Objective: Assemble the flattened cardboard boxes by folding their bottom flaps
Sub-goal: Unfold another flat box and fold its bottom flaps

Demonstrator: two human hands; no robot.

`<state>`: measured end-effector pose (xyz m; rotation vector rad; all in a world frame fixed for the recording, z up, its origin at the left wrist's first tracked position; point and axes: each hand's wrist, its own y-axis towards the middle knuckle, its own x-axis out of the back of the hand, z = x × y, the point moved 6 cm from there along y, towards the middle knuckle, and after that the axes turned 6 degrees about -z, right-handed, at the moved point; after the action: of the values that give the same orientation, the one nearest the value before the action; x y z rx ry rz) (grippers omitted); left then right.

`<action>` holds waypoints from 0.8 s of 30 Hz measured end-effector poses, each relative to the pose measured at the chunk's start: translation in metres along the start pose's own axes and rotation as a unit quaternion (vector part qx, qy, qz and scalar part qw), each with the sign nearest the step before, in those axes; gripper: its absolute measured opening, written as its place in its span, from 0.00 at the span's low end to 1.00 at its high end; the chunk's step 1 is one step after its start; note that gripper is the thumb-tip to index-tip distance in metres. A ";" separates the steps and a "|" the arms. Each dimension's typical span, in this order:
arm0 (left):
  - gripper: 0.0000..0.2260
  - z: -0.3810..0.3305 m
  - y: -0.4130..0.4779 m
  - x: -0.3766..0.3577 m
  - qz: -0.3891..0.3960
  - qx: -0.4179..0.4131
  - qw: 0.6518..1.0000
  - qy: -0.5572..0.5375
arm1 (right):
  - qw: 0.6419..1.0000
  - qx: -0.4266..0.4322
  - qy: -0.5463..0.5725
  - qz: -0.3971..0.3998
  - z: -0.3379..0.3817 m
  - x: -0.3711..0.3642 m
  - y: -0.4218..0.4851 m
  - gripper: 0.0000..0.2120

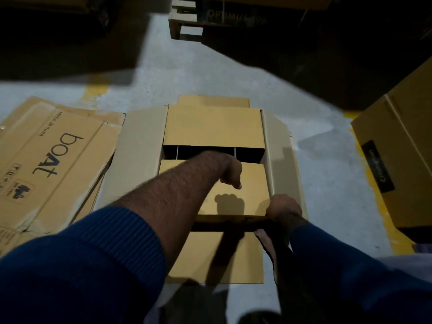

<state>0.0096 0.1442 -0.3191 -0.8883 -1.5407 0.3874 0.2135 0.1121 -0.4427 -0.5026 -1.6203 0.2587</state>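
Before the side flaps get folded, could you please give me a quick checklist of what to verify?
1. Far flap folded in: ok.
2. Near flap down under left hand: ok.
3. Right hand gripping box near edge: ok.
4. Left side flap and right side flap spread open: ok.
5. Gap between inner flaps closed: not ok, dark slot remains.

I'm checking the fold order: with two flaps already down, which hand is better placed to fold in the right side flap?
Probably right. The right hand grips the box at its near right corner, beside the open right side flap; the left hand is curled over the near flap, farther away.
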 end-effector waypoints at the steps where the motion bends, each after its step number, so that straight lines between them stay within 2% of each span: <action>1: 0.20 0.003 0.002 0.000 -0.007 0.002 1.000 -0.015 | 1.000 0.003 -0.002 -0.001 -0.001 0.002 0.002 0.08; 3: 0.18 0.007 0.008 0.002 -0.018 0.006 0.999 -0.044 | 1.000 0.012 -0.018 -0.022 -0.003 0.010 0.007 0.11; 6: 0.15 0.019 0.022 0.007 -0.026 0.012 0.998 -0.051 | 0.994 0.027 -0.044 -0.097 0.001 0.028 0.030 0.23; 7: 0.14 0.024 0.027 0.010 -0.031 0.015 0.998 -0.048 | 0.992 0.029 -0.033 -0.115 0.004 0.036 0.042 0.24; 10: 0.12 0.036 0.045 0.025 -0.058 0.024 0.997 -0.034 | 0.990 0.039 0.029 -0.131 0.021 0.061 0.084 0.15; 14: 0.16 0.041 0.080 0.047 -0.122 0.006 0.993 -0.011 | 0.984 0.029 0.120 -0.128 0.052 0.088 0.136 0.16; 19: 0.19 0.045 0.122 0.061 -0.201 0.019 0.978 -0.045 | 0.978 -0.018 0.155 -0.138 0.074 0.109 0.191 0.13; 22: 0.19 0.046 0.139 0.064 -0.226 0.034 0.972 -0.056 | 0.980 -0.020 0.115 -0.160 0.080 0.121 0.213 0.10; 24: 0.18 0.047 0.147 0.061 -0.234 0.040 0.970 -0.046 | 0.983 0.004 0.027 -0.184 0.085 0.129 0.225 0.14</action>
<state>0.0138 0.2950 -0.3883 -0.4275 -1.7479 0.1468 0.1617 0.3800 -0.4402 -0.1944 -1.6251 -0.0256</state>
